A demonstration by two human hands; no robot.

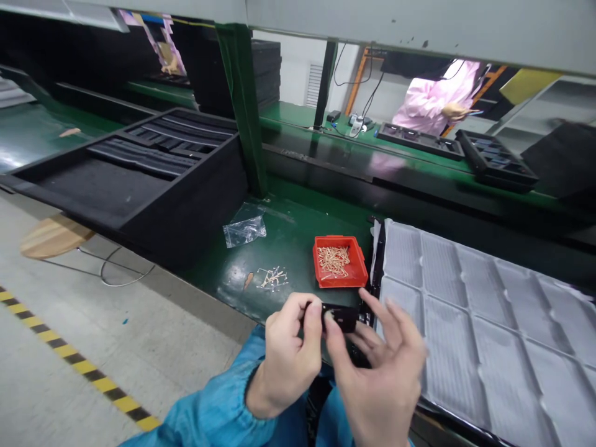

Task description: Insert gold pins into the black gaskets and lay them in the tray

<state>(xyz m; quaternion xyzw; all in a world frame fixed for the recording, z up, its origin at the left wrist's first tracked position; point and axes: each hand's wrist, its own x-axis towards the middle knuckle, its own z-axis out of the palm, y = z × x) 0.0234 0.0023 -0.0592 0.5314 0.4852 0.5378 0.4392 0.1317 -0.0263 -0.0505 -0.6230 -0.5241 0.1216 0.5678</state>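
My left hand (294, 347) pinches one end of a small black part (343, 318) between thumb and fingers, above the bench's front edge. From the other side my right hand (384, 366) has its thumb against the part's face and lower fingers around its far end. The index finger of that hand is stretched out, and its fingers are slightly blurred. Just beyond my hands sits a red box (342, 282) of thin pale cotton swabs (333, 261). More swabs (273, 279) lie loose in a small pile to the left.
A tray with a pale grey pocketed liner (454, 304) lies on the right. Big black trays (102, 186) stand at left beside a green post (239, 99). A clear plastic bag (244, 231) rests on the green bench (298, 214). Across it, a person in pink (433, 99) works.
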